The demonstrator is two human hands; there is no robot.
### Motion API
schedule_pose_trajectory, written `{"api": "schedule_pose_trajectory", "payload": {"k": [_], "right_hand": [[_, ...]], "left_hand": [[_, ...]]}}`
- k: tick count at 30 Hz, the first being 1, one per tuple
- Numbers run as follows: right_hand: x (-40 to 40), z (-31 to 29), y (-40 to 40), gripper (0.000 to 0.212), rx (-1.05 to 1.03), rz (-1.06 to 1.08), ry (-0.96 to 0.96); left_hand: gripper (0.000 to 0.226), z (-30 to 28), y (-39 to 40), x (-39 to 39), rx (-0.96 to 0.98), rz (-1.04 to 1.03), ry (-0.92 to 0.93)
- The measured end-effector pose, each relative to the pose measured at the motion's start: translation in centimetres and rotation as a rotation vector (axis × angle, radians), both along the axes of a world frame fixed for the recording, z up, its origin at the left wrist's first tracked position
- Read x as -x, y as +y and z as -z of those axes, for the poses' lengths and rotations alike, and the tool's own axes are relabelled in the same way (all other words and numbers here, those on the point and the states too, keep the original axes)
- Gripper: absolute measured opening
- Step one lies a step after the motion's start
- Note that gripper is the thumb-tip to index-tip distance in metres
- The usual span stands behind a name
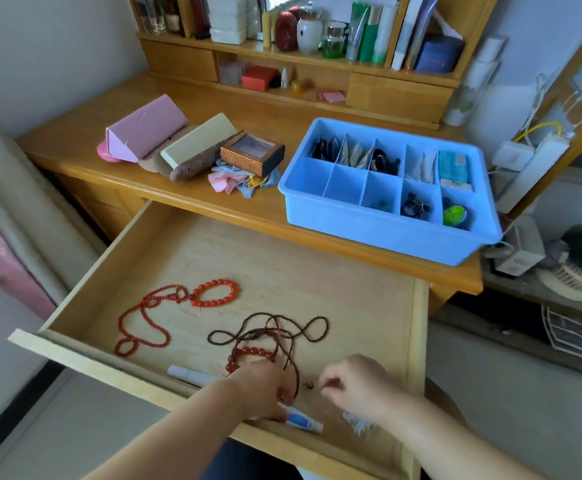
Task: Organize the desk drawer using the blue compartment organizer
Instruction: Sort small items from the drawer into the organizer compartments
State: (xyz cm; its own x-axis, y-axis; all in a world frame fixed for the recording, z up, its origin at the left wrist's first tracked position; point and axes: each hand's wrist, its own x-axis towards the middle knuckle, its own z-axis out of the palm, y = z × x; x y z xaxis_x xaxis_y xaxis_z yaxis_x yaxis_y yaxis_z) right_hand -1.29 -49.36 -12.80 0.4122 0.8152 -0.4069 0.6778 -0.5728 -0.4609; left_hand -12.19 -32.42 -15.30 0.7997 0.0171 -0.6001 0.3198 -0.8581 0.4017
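The drawer [317,271] is standing pulled out below the worktop [185,202], and both hands are reaching into its near end. The left hand [262,393] is lying palm down with its fingers curling over the end of a dark brown bead string [275,330] and a short red bead bracelet [248,355] tangled into it; whether it is actually gripping the beads I cannot tell. Its fingertips are also touching a small blue and white tube [303,420] lying along the front wall of the drawer. The right hand [355,386] is hovering just beside it with fingers curling inward, close to a tiny dark bead [307,385] on the drawer floor, apparently holding nothing. A white pen [192,375] is lying partly under the left wrist, and something white and feathery is showing beneath the right wrist. Farther back in the drawer, a long red bead necklace [144,317] and a ring of larger red beads [215,293] are lying well apart from the hands. The blue organizer [386,233] is sitting on the worktop at the right, overhanging the edge slightly, with 10 compartments, 3 near-left ones showing nothing inside. To its left are lying a pink case [147,128], a beige case [199,140], a brown windowed box [251,154] and crumpled pastel cloths [237,180].
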Motion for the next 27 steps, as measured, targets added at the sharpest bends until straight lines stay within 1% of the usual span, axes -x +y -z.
{"api": "schedule_pose_trajectory", "payload": {"k": [4,6,7,8,11,12,14,17,18,19,20,21,23,27], "right_hand": [[2.2,2.9,0.2,0.021,0.075,0.108,0.08],[2.6,3.6,0.5,0.021,0.062,0.143,0.126],[2.7,4.0,0.6,0.021,0.047,0.146,0.131],[2.8,4.2,0.8,0.02,0.041,0.135,0.118],[3.2,4.8,1.2,0.024,0.056,0.063,0.023],[3.4,4.8,1.4,0.026,0.041,0.064,0.015],[3.4,4.1,1.8,0.023,-0.049,0.131,0.037],[2.0,1.0,1.9,0.025,-0.198,0.254,0.133],[1.1,-0.4,1.8,0.022,-0.241,0.287,0.14],[0.0,-1.9,1.6,0.017,-0.284,0.331,0.125],[-1.2,-3.6,1.4,0.014,-0.343,0.391,0.104],[-2.5,-5.4,1.1,0.016,-0.423,0.458,0.079],[-4.9,-9.1,0.7,0.016,-0.616,0.572,0.024],[-8.7,-15.3,0.5,0.01,-0.995,0.688,-0.122]], "left_hand": [[0.027,0.2,-0.7,-1.0,-0.218,0.111,0.061],[0.024,0.2,-0.9,-1.4,-0.272,0.157,0.054],[0.021,0.2,-0.8,-1.4,-0.265,0.157,0.038],[0.018,0.4,-0.7,-1.4,-0.225,0.129,0.031],[0.011,0.8,-0.1,-0.9,-0.011,-0.015,-0.003],[0.008,0.8,0.1,-0.8,0.045,-0.057,-0.044],[0.002,0.5,0.3,-0.8,0.175,-0.168,-0.125],[0.023,-0.6,1.0,-0.9,0.394,-0.443,-0.263],[0.029,-0.8,1.6,-0.8,0.435,-0.536,-0.294],[0.032,-0.9,2.3,-0.5,0.429,-0.589,-0.304],[0.032,-1.0,3.0,-0.2,0.371,-0.585,-0.29],[0.028,-1.0,3.7,0.3,0.289,-0.526,-0.249],[0.014,-1.0,4.3,1.0,0.179,-0.335,-0.12],[0.018,-0.6,3.1,0.8,0.063,-0.101,0.041]]}}
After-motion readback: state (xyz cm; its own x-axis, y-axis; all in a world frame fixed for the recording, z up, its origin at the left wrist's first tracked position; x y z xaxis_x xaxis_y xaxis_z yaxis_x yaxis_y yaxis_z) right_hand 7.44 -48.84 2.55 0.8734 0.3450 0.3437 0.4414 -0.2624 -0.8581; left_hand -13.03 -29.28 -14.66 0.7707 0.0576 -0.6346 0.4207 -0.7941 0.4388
